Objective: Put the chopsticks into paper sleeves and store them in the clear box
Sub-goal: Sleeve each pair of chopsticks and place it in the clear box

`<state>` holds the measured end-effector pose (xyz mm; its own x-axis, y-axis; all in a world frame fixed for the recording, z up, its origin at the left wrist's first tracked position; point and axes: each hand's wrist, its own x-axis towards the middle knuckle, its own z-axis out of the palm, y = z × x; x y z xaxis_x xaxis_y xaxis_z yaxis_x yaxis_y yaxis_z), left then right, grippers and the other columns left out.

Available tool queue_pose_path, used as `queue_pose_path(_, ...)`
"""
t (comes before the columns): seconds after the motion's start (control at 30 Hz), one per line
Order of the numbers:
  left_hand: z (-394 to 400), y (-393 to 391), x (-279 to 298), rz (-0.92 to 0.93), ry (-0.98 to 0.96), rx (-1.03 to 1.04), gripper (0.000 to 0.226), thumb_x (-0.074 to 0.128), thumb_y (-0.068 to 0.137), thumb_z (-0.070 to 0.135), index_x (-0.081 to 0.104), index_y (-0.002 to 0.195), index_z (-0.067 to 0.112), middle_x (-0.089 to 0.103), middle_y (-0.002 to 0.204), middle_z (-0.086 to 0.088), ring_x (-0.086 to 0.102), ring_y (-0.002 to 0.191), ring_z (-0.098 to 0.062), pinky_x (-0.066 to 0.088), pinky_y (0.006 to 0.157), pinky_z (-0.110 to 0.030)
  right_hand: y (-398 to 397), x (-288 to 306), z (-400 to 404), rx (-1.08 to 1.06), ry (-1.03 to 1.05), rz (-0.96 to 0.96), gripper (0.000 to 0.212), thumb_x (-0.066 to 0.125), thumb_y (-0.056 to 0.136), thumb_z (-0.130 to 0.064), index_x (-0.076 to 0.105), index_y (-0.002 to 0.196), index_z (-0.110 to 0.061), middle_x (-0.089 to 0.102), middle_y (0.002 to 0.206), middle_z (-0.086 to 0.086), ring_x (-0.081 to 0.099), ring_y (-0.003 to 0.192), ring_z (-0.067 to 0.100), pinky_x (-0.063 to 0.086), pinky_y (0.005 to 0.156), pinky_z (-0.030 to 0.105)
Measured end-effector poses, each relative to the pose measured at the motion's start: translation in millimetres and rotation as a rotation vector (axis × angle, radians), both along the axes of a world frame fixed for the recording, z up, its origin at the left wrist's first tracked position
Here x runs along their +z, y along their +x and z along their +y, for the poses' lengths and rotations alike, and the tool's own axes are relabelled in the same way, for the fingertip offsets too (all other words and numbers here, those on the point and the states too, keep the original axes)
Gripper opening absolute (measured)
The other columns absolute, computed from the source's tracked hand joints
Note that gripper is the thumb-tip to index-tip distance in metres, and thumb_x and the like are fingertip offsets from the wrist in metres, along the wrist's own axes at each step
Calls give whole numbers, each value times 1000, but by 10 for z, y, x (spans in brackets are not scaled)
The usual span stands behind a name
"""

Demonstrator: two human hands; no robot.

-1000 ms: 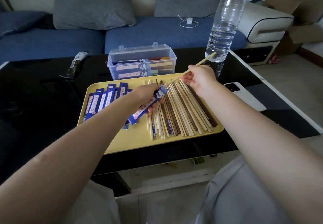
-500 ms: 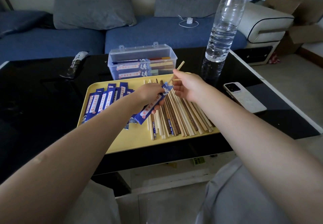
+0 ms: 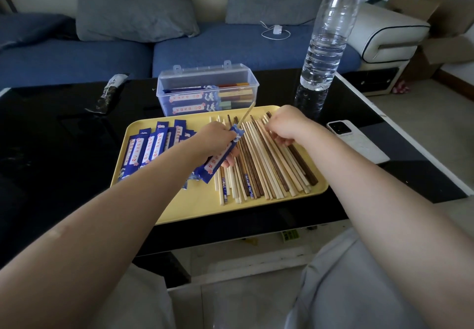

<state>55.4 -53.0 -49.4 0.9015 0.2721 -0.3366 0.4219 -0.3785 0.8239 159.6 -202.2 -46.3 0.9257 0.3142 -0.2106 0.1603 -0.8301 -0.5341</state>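
Left hand [image 3: 215,139] grips a flat blue printed paper sleeve [image 3: 221,155] with one pale wooden chopstick [image 3: 245,115] protruding; I see my right hand [image 3: 284,126] curled onto loose round wooden chopsticks [image 3: 269,164] on the smooth yellow tray [image 3: 195,205].

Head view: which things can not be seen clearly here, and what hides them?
- Right hand fingers: curled down on the loose chopsticks; the hand's back hides whether they grip one.
- Sleeve middle: covered by the left hand, so how far the chopstick is in cannot be told.
- Print on the sleeves in the box: too small.
- Bottle cap: cut off by the top edge.
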Motion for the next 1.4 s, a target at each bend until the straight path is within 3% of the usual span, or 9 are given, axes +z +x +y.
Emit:
queue_pose_path(0.13,34,-13,-63,79,-77,89,23,46,103,14,54,111,-5,73,74,-13,69,52,-21,58,48,-28,-116,21,-16,116,-371,-33,28,58,100,-20,59,122,-3,68,77,9,63,56,16,50,51,26)
queue_pose_path(0.23,49,-14,-106,101,-110,105,24,48,103,15,55,114,-6,74,74,-12,70,55,-19,60,54,-29,-163,9,45,172,-408,-35,34,57,100,-18,56,130,-3,67,84,9,63,59,15,48,49,24)
queue_pose_path(0.33,54,-12,-111,102,-137,125,24,49,103,15,53,115,-5,74,74,-12,70,56,-19,60,53,-28,-163,-12,66,178,-387,-7,28,57,99,-21,59,121,-3,66,80,8,60,53,14,45,46,23)
queue_pose_path(0.5,68,-9,-102,122,-147,129,25,49,103,18,53,117,-4,74,75,-11,71,61,-21,60,57,-30,-46,-19,33,121,-137,59,21,57,97,-24,65,99,-5,67,65,4,56,47,12,43,44,20)
queue_pose_path(0.7,67,-13,-85,132,-160,148,27,49,103,16,52,121,-4,74,74,-11,70,54,-19,58,49,-27,-28,-1,-28,125,303,249,18,59,95,-16,69,102,-2,74,84,8,57,52,11,41,45,21)
queue_pose_path(0.87,74,-32,-74,128,-184,142,27,49,104,16,49,123,-2,73,83,-14,70,61,-22,60,56,-30,-29,19,-45,129,402,294,18,64,96,-13,69,109,-3,70,89,11,56,54,9,44,48,21)
queue_pose_path(1.03,73,-21,-62,93,-185,177,26,48,104,18,51,121,-2,75,70,-10,71,54,-20,56,45,-27,-35,25,-72,117,492,194,23,64,96,-10,61,115,-23,70,95,12,58,59,10,48,53,24)
queue_pose_path(1.17,60,-4,-51,54,-196,214,25,49,104,23,51,117,1,75,69,-6,71,54,-18,56,47,-25,-60,72,-74,85,590,199,15,62,98,-14,73,107,-18,75,100,11,66,64,12,51,59,24)
queue_pose_path(1.4,64,3,-52,14,-228,226,23,49,104,24,50,115,4,76,75,-8,71,57,-19,59,58,-28,-50,110,-65,17,843,200,23,71,92,-9,70,115,-12,78,95,5,77,85,19,56,71,28)
